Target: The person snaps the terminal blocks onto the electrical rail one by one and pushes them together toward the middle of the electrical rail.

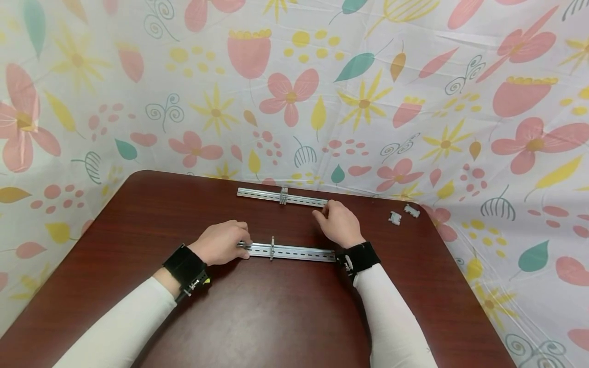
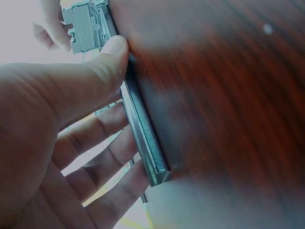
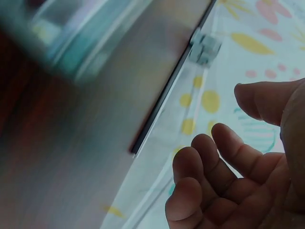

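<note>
Here's your left hand (image 1: pixel 222 241), thumb and fingers pinching the left end of the near rail (image 1: pixel 303 253), thumb on your side, fingertips along the far edge. That slotted metal rail lies across the table (image 1: pixel 257 317) in front of you, and a slim grey block (image 1: pixel 272 249) stands across it, just right of your grip. Over to your right hand (image 1: pixel 339 224): thumb and fingers spread apart, loosely bent, nothing in them, poised just beside the right end of the far rail (image 1: pixel 257 194). That one carries a thicker cluster of blocks (image 1: pixel 284 196) around its middle. Farther right, two loose pieces lie near the table's edge, a nearer piece (image 1: pixel 394 218) and a farther piece (image 1: pixel 411 210). You look to be steadying the near rail between fittings; the next move probably calls for that left pinch to stay firm while your free right hand picks its piece squarely.
</note>
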Demonstrator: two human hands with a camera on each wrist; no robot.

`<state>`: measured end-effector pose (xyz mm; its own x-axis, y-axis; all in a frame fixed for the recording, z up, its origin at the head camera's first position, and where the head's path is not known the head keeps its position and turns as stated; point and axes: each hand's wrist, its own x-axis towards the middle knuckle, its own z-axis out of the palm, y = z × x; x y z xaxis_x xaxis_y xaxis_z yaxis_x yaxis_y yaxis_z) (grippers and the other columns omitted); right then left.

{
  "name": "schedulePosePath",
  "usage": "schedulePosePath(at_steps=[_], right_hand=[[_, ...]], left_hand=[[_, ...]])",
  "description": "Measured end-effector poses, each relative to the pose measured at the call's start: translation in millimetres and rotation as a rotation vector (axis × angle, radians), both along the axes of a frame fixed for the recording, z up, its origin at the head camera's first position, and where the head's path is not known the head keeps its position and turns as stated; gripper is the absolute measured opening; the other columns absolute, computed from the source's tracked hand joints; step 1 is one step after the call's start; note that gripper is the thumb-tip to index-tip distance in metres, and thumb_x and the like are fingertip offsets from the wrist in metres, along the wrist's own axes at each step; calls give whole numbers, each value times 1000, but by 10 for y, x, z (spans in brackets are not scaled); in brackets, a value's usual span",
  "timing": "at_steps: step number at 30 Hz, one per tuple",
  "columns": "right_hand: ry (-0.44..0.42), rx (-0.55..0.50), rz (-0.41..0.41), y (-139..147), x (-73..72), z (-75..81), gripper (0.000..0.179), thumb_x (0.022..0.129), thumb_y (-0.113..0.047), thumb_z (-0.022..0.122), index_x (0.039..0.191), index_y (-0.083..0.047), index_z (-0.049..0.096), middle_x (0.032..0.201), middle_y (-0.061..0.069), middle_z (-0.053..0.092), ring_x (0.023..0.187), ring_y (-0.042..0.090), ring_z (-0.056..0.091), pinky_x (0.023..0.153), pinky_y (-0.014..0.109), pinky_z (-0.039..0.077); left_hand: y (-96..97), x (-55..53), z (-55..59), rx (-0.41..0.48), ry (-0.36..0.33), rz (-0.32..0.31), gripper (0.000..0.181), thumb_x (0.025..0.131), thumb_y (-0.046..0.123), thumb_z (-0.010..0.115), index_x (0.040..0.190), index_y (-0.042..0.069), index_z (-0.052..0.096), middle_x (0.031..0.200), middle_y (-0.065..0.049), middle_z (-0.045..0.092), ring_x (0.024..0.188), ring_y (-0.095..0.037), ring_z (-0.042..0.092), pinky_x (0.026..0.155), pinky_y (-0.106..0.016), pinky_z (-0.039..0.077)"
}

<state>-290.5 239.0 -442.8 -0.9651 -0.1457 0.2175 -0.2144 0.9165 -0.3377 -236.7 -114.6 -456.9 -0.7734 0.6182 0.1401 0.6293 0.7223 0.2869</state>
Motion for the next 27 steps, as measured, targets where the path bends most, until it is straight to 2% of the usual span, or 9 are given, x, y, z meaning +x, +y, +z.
schedulePosePath(at_steps=[5,14,27], right_hand=[[-34,-14,-47,223,-62,-19,37,110,-42,70,108,-5,68,102,13,66,82,29,64,75,47,53],[-77,-28,-107,540,-138,-11,43,112,-43,66,118,0,66,111,20,65,93,37,64,82,52,54],[-84,-10,-226,1026,-234,-98,53,113,-42,62,126,9,64,125,34,59,109,52,63,90,65,54]], left_hand=[[1,-2,-10,4,12,-5,16,91,28,96,101,20,87,95,9,64,91,-15,63,70,-32,54],[2,0,-2,-2,18,-1,16,90,28,96,102,20,87,95,9,64,92,-15,63,70,-32,54],[9,0,6,-16,10,3,16,91,29,95,102,20,87,96,10,64,93,-16,64,70,-33,55]])
